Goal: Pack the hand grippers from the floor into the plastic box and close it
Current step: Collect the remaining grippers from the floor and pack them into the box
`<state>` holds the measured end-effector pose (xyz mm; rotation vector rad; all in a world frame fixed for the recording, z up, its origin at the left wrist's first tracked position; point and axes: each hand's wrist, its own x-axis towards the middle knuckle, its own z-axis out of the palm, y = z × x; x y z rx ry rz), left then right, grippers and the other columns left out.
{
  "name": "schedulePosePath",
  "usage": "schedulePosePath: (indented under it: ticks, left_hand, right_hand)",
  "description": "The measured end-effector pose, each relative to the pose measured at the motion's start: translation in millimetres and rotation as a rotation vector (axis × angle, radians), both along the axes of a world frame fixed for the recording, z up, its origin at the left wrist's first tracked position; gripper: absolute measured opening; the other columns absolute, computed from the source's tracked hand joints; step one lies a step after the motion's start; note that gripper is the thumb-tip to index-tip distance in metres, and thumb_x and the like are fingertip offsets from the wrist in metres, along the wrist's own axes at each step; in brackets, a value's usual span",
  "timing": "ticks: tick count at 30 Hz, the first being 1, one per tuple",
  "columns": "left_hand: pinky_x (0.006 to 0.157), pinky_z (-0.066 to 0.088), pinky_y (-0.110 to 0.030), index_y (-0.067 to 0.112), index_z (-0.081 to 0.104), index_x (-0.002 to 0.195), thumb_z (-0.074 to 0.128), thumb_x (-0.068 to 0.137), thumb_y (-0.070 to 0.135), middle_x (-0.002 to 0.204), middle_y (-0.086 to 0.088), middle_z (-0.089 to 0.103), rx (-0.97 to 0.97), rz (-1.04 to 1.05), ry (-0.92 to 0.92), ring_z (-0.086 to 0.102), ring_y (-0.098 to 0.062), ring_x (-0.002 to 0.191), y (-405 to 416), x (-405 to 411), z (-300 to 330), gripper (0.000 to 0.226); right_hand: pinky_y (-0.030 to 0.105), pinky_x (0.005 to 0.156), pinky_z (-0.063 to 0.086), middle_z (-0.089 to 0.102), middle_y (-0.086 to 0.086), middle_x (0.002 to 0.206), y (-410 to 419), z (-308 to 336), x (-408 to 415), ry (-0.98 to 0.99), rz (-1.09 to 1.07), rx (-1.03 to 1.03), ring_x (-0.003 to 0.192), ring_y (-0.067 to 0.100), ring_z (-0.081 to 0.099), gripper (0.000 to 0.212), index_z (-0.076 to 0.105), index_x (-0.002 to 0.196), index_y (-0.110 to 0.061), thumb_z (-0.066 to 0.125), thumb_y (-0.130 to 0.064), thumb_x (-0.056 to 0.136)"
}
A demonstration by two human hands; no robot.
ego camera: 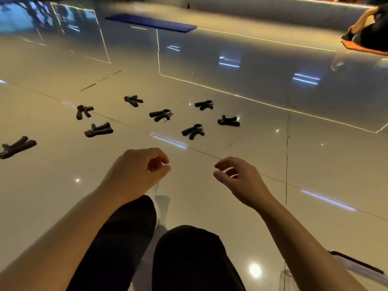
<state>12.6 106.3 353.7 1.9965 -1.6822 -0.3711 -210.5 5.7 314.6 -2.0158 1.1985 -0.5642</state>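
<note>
Looks like nothing's packed yet, so this is the very start: eight black hand grippers (192, 131) are scattered on the glossy floor (231, 181) from about 9 o'clock round to 1 o'clock of the hands. The left hand (138, 173) and right hand (237, 179) hang apart over the knees, fingers loosely curled, holding nothing. The plastic box (357, 267) is probably that clear thing at 4 o'clock, can't tell for sure. Next move: reach forward and grab the nearest one at 12.

8 black hand grippers (161, 115) on glossy cream floor (63, 185) w/ dark-blue mat (151, 23) (orange mat (365, 49) far right).
</note>
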Motion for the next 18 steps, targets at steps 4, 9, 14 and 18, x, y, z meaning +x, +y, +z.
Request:
schedulePosePath:
  ticks: [4,9,14,18]
  left_hand:
    - [0.075,0.048,-0.017,0.036,0.058,0.094,0.060,0.083,0.041,0.075,0.019,0.062,0.118,-0.059,0.029,0.059,0.002,0.071,-36,34,-6,0.012]
    - [0.077,0.047,-0.019,0.035,0.058,0.099,0.061,0.084,0.041,0.079,0.016,0.062,0.153,-0.152,0.050,0.058,0.000,0.074,-81,57,10,0.016]
    - [0.078,0.049,-0.021,0.028,0.061,0.103,0.060,0.086,0.040,0.074,0.020,0.057,0.065,-0.194,-0.024,0.057,0.000,0.073,-126,87,22,0.021]
    - [0.076,0.052,-0.023,0.031,0.060,0.088,0.062,0.085,0.036,0.073,0.015,0.064,-0.086,-0.151,0.201,0.061,-0.002,0.072,-166,95,23,0.006]
  right_hand:
    - [0.025,0.080,0.051,0.057,-0.014,0.106,-34,-9,49,-0.001,0.021,0.003,0.090,0.001,0.058,0.019,0.059,0.105,-0.033,0.062,-0.034,0.087]
    - [0.022,0.079,0.049,0.057,-0.015,0.107,-63,-6,72,0.032,-0.013,0.030,0.089,0.001,0.057,0.017,0.057,0.103,-0.036,0.063,-0.035,0.087]
    - [0.022,0.077,0.047,0.056,-0.010,0.111,-106,35,102,0.111,-0.048,-0.061,0.088,0.002,0.055,0.021,0.057,0.107,-0.032,0.063,-0.035,0.087]
    - [0.019,0.078,0.046,0.054,-0.007,0.116,-140,77,132,0.264,0.037,-0.257,0.091,0.004,0.054,0.030,0.056,0.115,-0.025,0.061,-0.036,0.088]
